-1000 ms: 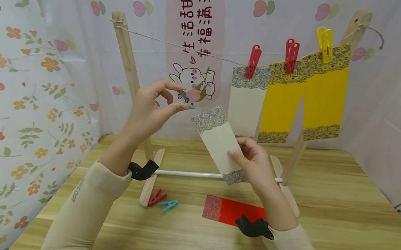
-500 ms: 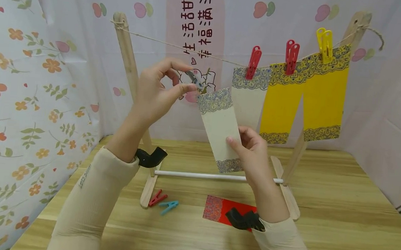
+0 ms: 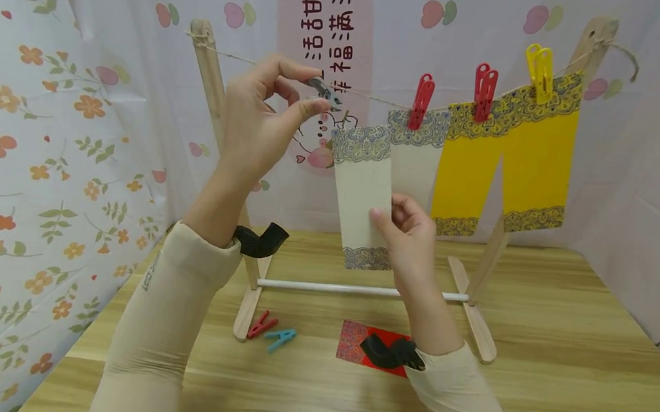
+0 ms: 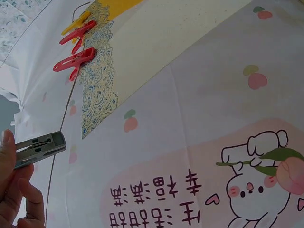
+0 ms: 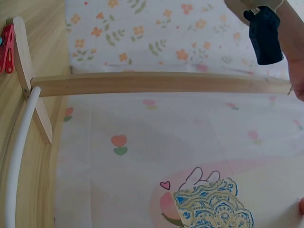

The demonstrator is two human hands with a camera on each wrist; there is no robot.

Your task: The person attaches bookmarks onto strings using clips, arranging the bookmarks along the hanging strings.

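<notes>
My left hand [image 3: 255,122] is raised at the twine [image 3: 373,98] and pinches a grey clothespin [image 3: 325,93] between thumb and index finger. In the left wrist view the clothespin [image 4: 42,148] points toward the line. Lower and to the right, my right hand [image 3: 411,241] holds a cream paper envelope [image 3: 362,199] by its right edge, thumb in front. It hangs almost upright, with blue lace print at both ends. Its printed top lies just under the twine and overlaps a hanging cream envelope [image 3: 417,167] in the head view. The right wrist view catches only a printed end [image 5: 216,206].
Red clothespins [image 3: 422,102] and a yellow clothespin [image 3: 541,74] hold the hanging cream envelope and two yellow envelopes [image 3: 537,164]. Wooden posts [image 3: 208,70] with a white rod [image 3: 329,288] carry the line. A red clothespin [image 3: 262,325], blue clothespin [image 3: 280,340] and red envelope [image 3: 351,342] lie on the table.
Both hands have risen, the left with the clothespin up to the twine. The cream envelope has moved up and turned from a slant to nearly upright.
</notes>
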